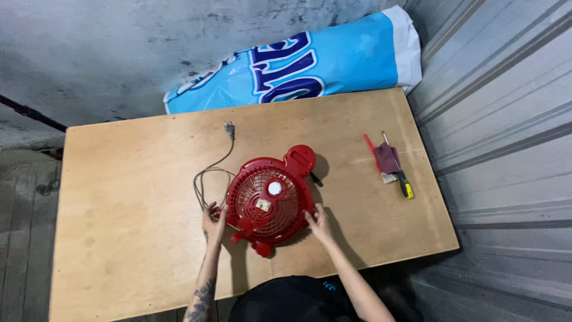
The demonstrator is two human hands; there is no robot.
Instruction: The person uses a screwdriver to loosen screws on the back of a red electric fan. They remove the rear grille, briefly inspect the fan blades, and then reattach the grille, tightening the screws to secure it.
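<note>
A small red fan (267, 200) lies face-up mid-counter (119, 197), the left hand (213, 222) and right hand (318, 222) pressed open against opposite rim edges, neither closed around it. It looks light, stiff plastic with a breakable grille, so the rim seems the safest hold. Its underside is hidden; a dark item behind it is unclear.

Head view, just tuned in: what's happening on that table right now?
A person has both hands on a red fan lying grille-up on a wooden table. The left hand rests at its left edge, the right hand at its right edge. Its grey cord trails off to the left. A screwdriver and a folded cloth lie to the right, untouched.
</note>
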